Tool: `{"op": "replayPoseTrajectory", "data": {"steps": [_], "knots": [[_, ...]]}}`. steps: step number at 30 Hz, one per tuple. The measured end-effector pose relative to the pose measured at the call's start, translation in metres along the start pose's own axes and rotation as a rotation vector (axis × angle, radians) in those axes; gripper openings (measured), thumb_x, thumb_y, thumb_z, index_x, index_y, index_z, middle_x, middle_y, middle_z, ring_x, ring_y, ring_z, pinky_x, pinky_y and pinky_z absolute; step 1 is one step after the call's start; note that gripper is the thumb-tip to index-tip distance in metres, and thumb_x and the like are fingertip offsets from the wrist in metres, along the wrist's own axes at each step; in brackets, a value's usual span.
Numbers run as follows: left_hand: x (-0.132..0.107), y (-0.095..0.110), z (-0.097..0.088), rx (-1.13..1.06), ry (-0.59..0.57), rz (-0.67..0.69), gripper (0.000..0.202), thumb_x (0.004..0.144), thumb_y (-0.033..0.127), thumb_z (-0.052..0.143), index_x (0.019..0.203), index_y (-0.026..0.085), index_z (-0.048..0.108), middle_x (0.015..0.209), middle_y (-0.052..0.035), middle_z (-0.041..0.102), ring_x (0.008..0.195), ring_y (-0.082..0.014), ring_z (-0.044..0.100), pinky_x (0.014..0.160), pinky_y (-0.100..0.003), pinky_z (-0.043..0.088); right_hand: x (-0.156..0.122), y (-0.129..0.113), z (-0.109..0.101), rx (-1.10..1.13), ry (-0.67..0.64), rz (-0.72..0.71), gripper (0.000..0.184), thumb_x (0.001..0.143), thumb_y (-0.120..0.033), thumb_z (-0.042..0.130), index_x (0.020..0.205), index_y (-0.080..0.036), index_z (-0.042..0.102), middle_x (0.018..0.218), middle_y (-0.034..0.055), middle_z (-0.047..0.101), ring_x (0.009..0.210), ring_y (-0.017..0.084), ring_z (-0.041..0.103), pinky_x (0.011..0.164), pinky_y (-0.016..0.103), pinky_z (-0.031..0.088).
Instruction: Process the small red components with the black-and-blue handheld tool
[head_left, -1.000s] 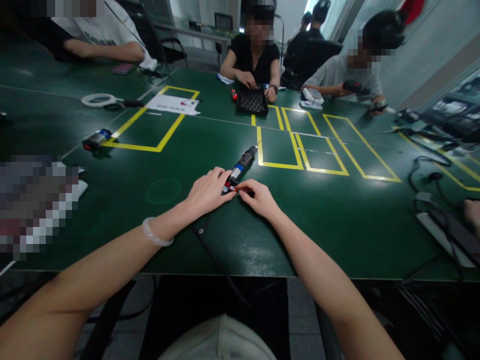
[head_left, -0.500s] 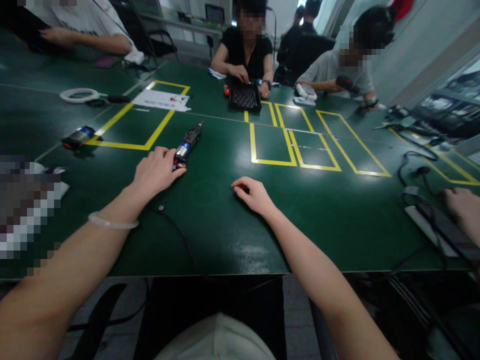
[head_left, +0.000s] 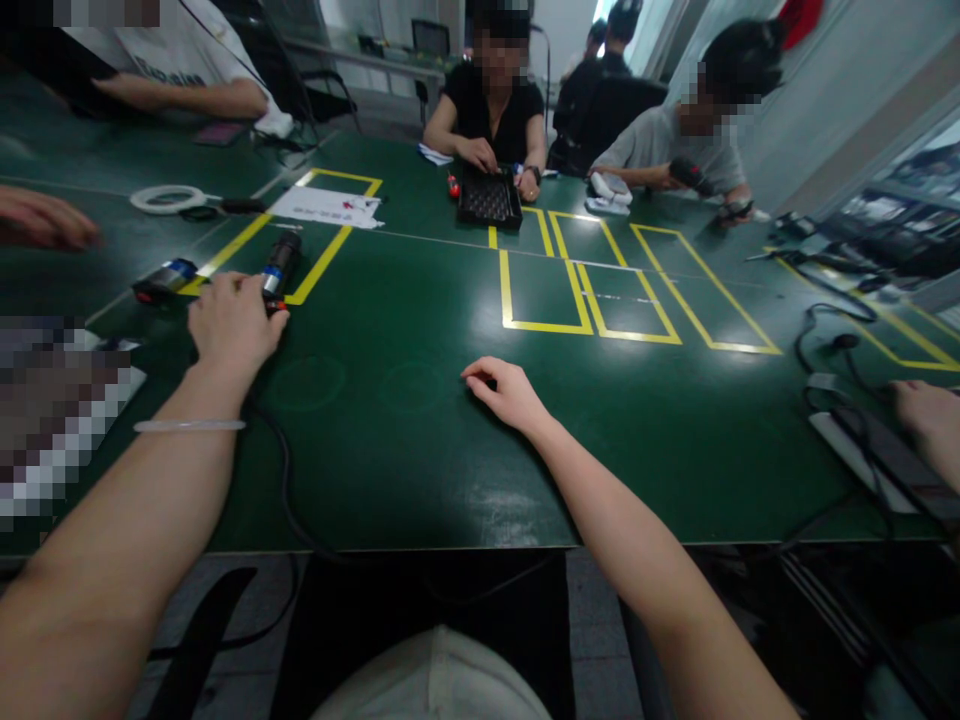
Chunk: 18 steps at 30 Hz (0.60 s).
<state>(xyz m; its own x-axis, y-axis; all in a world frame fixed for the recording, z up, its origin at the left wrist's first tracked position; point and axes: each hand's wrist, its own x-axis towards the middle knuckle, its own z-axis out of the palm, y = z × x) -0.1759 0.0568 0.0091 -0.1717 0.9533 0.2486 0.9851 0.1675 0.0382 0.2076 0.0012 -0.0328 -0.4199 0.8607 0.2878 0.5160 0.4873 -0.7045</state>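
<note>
My left hand [head_left: 234, 325] rests on the rear end of a black electric screwdriver [head_left: 277, 264] with a silver and blue band, its fingers curled over it. The tool lies across the yellow tape line at the left of the green table [head_left: 420, 440]. Its black cable [head_left: 285, 480] trails back over the table's front edge. My right hand [head_left: 508, 392] lies on the table near the middle, fingers curled in a loose pinch, with something small and dark at the fingertips that I cannot make out.
A second screwdriver [head_left: 161, 281] lies just left of mine. A white tape ring [head_left: 168, 199] and a paper sheet [head_left: 325, 207] lie at the back left. A black tray [head_left: 488, 200] sits before a seated person. Other people's hands show at the left edge [head_left: 41, 220] and right edge [head_left: 928, 415]. Cables and a power strip [head_left: 862, 440] are at the right.
My left hand has slid the screwdriver leftward across the table, from the centre to the yellow tape line. My right hand let go of it and stays near the middle.
</note>
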Motion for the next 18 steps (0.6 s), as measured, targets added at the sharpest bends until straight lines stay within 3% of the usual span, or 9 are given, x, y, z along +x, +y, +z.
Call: {"op": "replayPoseTrajectory", "data": {"steps": [7,18], "knots": [[-0.0005,0.0026,0.0015,0.085,0.005,0.013,0.045,0.096,0.044,0.051,0.127,0.012,0.056,0.137,-0.0166,0.049,0.117,-0.0318,0.049,0.097,-0.045,0.046,0.0002,-0.0019,-0.0004,-0.014,-0.01,0.005,0.013,0.093,-0.019,0.057,0.095,-0.02,0.069,0.094,0.0039,0.072,0.086,0.017,0.065,0.082,0.029,0.048],[-0.0018,0.0108,-0.001,0.079,-0.013,-0.084,0.058,0.102,0.045,0.029,0.132,0.001,0.052,0.135,-0.02,0.052,0.111,-0.0315,0.054,0.093,-0.043,0.043,0.0005,-0.0001,0.0008,-0.03,-0.012,-0.005,0.013,0.093,-0.019,0.057,0.096,-0.02,0.07,0.092,0.0037,0.072,0.084,0.017,0.064,0.08,0.029,0.047]]}}
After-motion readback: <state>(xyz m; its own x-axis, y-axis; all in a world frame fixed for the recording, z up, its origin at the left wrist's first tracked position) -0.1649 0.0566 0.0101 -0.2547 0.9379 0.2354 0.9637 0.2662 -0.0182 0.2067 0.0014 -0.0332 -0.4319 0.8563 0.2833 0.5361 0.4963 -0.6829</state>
